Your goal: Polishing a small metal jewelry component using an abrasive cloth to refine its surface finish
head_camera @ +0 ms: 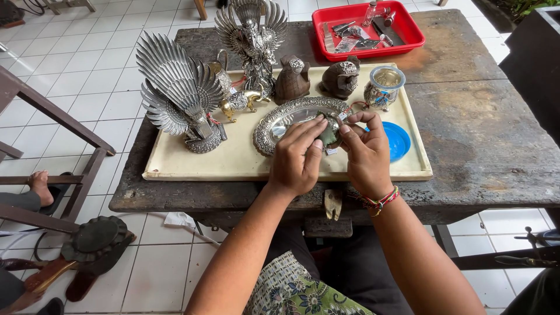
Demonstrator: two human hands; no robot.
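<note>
A small dark metal ornament [330,133] is pinched between the closed fingers of the left hand [296,160] and right hand [366,156], just above the oval silver tray [274,125], onto which it could be dropped and dented if grip is loosened.

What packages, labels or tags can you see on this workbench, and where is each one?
Tag: small white slip on the cream tray, just below the dark piece both hands hold.
Packets: small clear, silvery sachets lying in the red tray at the table's far edge.
No signs or screens in view.
</note>
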